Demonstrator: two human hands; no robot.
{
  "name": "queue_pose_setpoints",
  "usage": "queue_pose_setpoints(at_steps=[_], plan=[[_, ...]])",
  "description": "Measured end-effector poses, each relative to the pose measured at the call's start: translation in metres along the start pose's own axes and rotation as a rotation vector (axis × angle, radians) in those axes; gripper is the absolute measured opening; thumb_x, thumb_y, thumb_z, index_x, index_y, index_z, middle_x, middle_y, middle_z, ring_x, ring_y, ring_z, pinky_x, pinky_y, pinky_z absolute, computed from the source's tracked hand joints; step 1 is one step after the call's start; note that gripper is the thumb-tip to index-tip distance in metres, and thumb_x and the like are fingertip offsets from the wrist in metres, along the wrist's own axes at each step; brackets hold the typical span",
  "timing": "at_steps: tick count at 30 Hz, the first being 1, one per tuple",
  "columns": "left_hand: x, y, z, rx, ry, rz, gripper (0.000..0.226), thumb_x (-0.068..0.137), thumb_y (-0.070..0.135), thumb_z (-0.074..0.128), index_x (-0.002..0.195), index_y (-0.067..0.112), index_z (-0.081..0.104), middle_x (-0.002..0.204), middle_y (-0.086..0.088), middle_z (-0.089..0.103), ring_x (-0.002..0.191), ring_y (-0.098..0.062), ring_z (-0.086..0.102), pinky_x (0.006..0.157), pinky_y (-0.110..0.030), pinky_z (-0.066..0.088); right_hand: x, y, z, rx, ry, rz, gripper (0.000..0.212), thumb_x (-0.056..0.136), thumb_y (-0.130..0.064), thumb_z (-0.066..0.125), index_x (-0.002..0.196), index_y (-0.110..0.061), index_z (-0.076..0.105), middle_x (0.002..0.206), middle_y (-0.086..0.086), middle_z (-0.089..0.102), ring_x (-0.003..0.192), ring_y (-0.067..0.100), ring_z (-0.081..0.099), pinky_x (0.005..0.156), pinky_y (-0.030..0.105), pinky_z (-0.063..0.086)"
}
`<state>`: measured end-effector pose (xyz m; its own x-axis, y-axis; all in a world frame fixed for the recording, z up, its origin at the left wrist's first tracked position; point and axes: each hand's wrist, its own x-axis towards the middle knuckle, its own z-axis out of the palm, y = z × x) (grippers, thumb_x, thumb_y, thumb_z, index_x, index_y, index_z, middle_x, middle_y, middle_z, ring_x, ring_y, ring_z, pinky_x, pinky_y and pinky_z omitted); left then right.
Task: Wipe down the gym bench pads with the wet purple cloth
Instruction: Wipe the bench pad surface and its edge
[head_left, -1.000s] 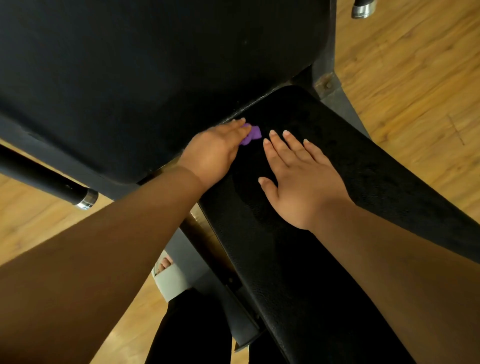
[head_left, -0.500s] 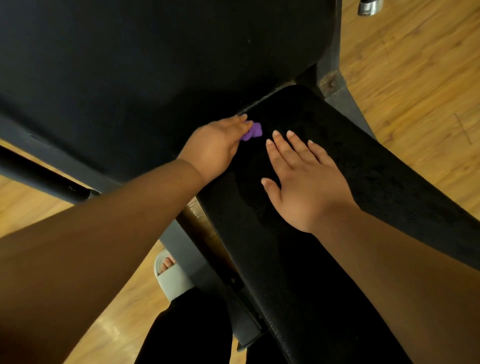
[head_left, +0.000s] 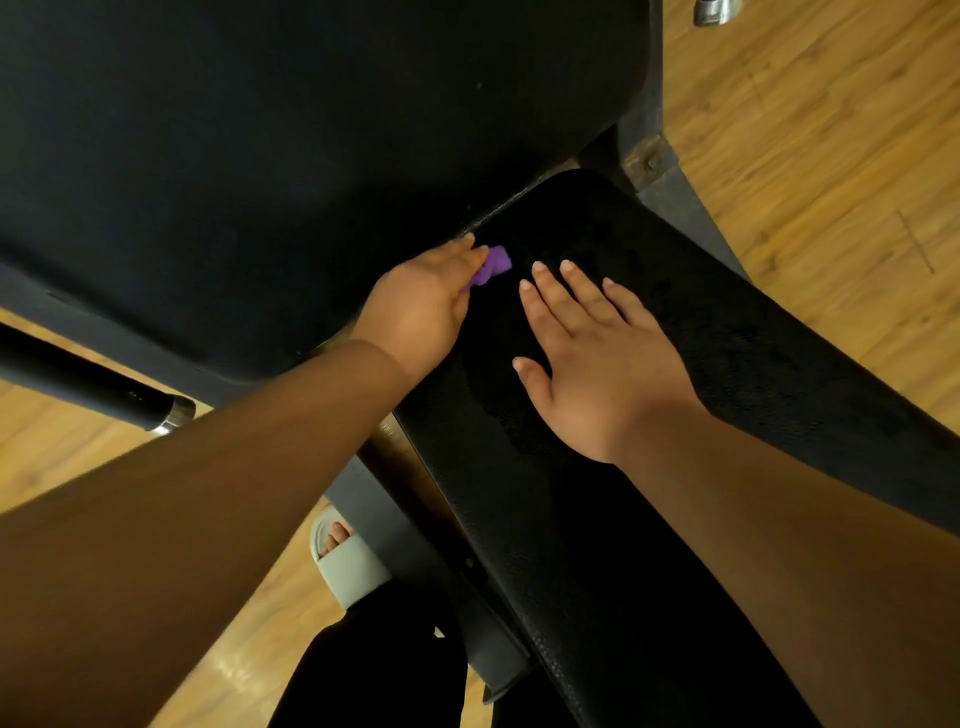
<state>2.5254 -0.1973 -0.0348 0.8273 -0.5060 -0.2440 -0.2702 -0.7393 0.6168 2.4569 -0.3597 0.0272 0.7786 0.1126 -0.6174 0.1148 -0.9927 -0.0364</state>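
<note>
My left hand (head_left: 421, 306) holds the bunched purple cloth (head_left: 493, 265) against the black seat pad (head_left: 727, 322), close to the seam where it meets the large black back pad (head_left: 260, 156). Only a small piece of cloth shows past my fingertips; the rest is hidden under the hand. My right hand (head_left: 597, 353) lies flat on the seat pad just right of the cloth, fingers straight and spread, holding nothing. A darker damp patch shows on the pad between and below the hands.
The grey metal bench frame (head_left: 670, 192) runs under the pads. A black bar with a chrome end (head_left: 156, 410) sticks out at the left. My foot in a grey slide sandal (head_left: 348, 561) stands on the wooden floor (head_left: 831, 130) beside the frame.
Both hands stay almost in place; the left hand with the cloth shifts slightly along the seam, while the view drifts a little.
</note>
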Motion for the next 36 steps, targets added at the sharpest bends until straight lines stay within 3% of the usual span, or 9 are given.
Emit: queue_pose_setpoints(at_steps=[3, 8, 15, 19, 23, 25, 31, 36], plan=[[0.003, 0.016, 0.008, -0.008, -0.005, -0.176, 0.047, 0.101, 0.007, 0.040, 0.147, 0.014, 0.036, 0.156, -0.004, 0.031, 0.144, -0.015, 0.027, 0.114, -0.017, 0.009, 0.000, 0.001, -0.001, 0.007, -0.003, -0.002, 0.065, 0.100, -0.050, 0.012, 0.152, -0.021, -0.011, 0.161, -0.003, -0.016, 0.147, 0.015, -0.018, 0.120, 0.037, -0.006], [-0.032, 0.015, 0.013, -0.014, 0.056, -0.040, 0.047, 0.092, -0.005, 0.053, 0.138, 0.005, 0.050, 0.146, -0.015, 0.045, 0.138, -0.027, 0.040, 0.117, -0.037, 0.028, 0.001, 0.001, -0.001, 0.004, -0.011, -0.007, 0.065, 0.100, -0.051, 0.013, 0.152, -0.022, -0.011, 0.160, -0.004, -0.018, 0.146, 0.015, -0.019, 0.119, 0.037, -0.007], [-0.027, 0.002, 0.014, -0.074, 0.093, 0.001, 0.044, 0.092, -0.001, 0.057, 0.135, 0.007, 0.053, 0.142, -0.012, 0.051, 0.133, -0.025, 0.047, 0.114, -0.036, 0.033, 0.002, 0.002, 0.001, -0.007, -0.003, -0.023, 0.064, 0.100, -0.051, 0.013, 0.152, -0.024, -0.010, 0.161, -0.005, -0.016, 0.147, 0.017, -0.019, 0.121, 0.041, -0.006], [-0.028, 0.002, 0.013, -0.069, 0.120, -0.012, 0.045, 0.092, 0.001, 0.057, 0.136, 0.010, 0.052, 0.143, -0.008, 0.051, 0.134, -0.020, 0.045, 0.113, -0.025, 0.027, 0.002, 0.001, 0.000, -0.006, -0.012, -0.044, 0.060, 0.100, -0.050, 0.013, 0.152, -0.029, -0.010, 0.160, -0.006, -0.017, 0.147, 0.018, -0.019, 0.121, 0.042, -0.005], [-0.030, 0.004, 0.014, -0.080, 0.155, -0.005, 0.043, 0.094, 0.001, 0.056, 0.136, 0.010, 0.053, 0.141, -0.008, 0.052, 0.130, -0.012, 0.044, 0.104, 0.002, 0.013, 0.002, 0.002, 0.001, -0.005, -0.006, -0.045, 0.058, 0.101, -0.049, 0.014, 0.153, -0.031, -0.007, 0.161, -0.008, -0.015, 0.147, 0.018, -0.018, 0.121, 0.042, -0.006], [-0.030, 0.003, 0.015, -0.089, 0.167, 0.004, 0.042, 0.094, 0.002, 0.056, 0.136, 0.011, 0.054, 0.140, -0.008, 0.053, 0.129, -0.014, 0.046, 0.102, 0.005, 0.013, 0.001, 0.001, 0.001, -0.006, -0.004, -0.045, 0.058, 0.101, -0.049, 0.015, 0.153, -0.031, -0.006, 0.161, -0.008, -0.014, 0.147, 0.018, -0.017, 0.121, 0.042, -0.006], [-0.029, -0.006, 0.021, -0.124, 0.202, 0.033, 0.042, 0.094, 0.005, 0.056, 0.135, 0.015, 0.055, 0.140, -0.003, 0.053, 0.128, -0.007, 0.044, 0.105, -0.001, 0.017, 0.002, 0.001, 0.003, -0.012, 0.002, -0.060, 0.058, 0.102, -0.049, 0.016, 0.153, -0.033, -0.005, 0.161, -0.009, -0.013, 0.147, 0.017, -0.017, 0.121, 0.042, -0.006], [-0.027, -0.011, 0.024, -0.144, 0.190, 0.055, 0.042, 0.095, 0.006, 0.054, 0.136, 0.016, 0.054, 0.142, -0.001, 0.051, 0.132, -0.013, 0.044, 0.112, -0.018, 0.024, 0.000, 0.000, 0.002, -0.030, 0.001, -0.073, 0.055, 0.102, -0.049, 0.016, 0.152, -0.037, -0.005, 0.161, -0.012, -0.013, 0.147, 0.017, -0.017, 0.119, 0.039, -0.009]])
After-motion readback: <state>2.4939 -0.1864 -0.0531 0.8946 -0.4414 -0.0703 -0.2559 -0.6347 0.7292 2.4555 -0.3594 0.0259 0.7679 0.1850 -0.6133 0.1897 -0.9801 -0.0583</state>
